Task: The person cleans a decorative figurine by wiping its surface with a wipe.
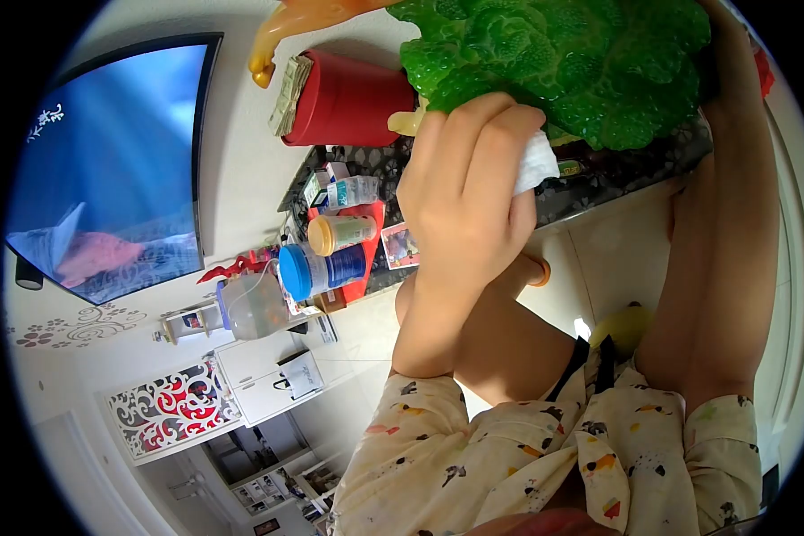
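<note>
My left hand (469, 183) is closed around a crumpled white tissue or cloth (538, 166), its knuckles against the lower edge of a glossy green cabbage ornament (554, 62). The ornament has ruffled, shiny leaves and fills the top of the view. My right arm (724, 268) stretches up along the right side to the ornament's far edge. The right hand itself is hidden behind the leaves or in shadow, so its fingers do not show. An orange-yellow glossy piece (317, 31) juts out at the top left.
A red container (353, 98) with a bundle resembling banknotes (290, 96) stands beside the ornament. On the dark patterned tabletop (598, 183) are a clear bottle (353, 191), a yellow-lidded jar (341, 232), a blue-lidded tub (322, 271) and a translucent jug (252, 305). A television (116, 170) is at left.
</note>
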`<state>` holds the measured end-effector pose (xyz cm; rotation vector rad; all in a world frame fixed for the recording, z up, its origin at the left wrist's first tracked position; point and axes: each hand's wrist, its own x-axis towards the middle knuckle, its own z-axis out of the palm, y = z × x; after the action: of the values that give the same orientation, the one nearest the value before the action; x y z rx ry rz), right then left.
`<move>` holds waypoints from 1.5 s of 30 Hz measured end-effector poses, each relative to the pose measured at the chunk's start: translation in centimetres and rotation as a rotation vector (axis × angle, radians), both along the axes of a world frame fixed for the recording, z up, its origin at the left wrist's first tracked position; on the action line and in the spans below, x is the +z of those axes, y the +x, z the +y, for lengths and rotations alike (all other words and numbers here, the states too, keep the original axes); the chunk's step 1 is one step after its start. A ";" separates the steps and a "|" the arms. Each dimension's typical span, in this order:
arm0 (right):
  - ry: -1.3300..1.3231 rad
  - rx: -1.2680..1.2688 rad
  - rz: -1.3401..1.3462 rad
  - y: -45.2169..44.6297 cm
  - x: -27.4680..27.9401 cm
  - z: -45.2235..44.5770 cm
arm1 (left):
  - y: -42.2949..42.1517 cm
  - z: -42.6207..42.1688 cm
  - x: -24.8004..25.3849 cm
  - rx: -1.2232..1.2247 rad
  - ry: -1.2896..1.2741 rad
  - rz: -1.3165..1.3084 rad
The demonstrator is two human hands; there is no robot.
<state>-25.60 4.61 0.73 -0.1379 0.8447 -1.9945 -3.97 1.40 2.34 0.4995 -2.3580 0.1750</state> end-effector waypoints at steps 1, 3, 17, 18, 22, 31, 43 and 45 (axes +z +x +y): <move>0.001 -0.006 0.010 -0.1 -0.3 -0.1 | 0.0 -0.2 0.1 -0.020 0.006 -0.006; 0.025 -0.017 0.002 -0.7 -1.1 -0.7 | -0.1 -0.4 0.3 -0.048 0.013 -0.028; 0.124 -0.050 0.183 0.2 -0.4 -0.6 | 1.3 -1.6 0.9 -0.176 -0.038 -0.132; 0.172 -0.042 0.163 0.7 0.7 -0.7 | 1.7 -1.7 0.6 -0.195 -0.039 -0.097; 0.133 -0.024 0.106 0.3 0.4 -0.5 | 2.8 -1.7 0.5 -0.221 0.092 0.047; 0.116 -0.090 0.022 1.1 1.1 -0.5 | 0.3 0.4 -0.6 -0.068 0.175 0.215; 0.037 -0.104 0.119 -1.4 -2.3 -1.3 | -2.3 2.3 -0.4 0.233 0.006 -0.010; 0.006 -0.072 0.071 -1.7 -2.2 -1.3 | -2.6 2.7 -0.4 0.279 -0.003 -0.028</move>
<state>-27.26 3.35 -1.43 -0.1779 0.9124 -2.0642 -6.60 4.09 1.90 0.8290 -2.3062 0.3152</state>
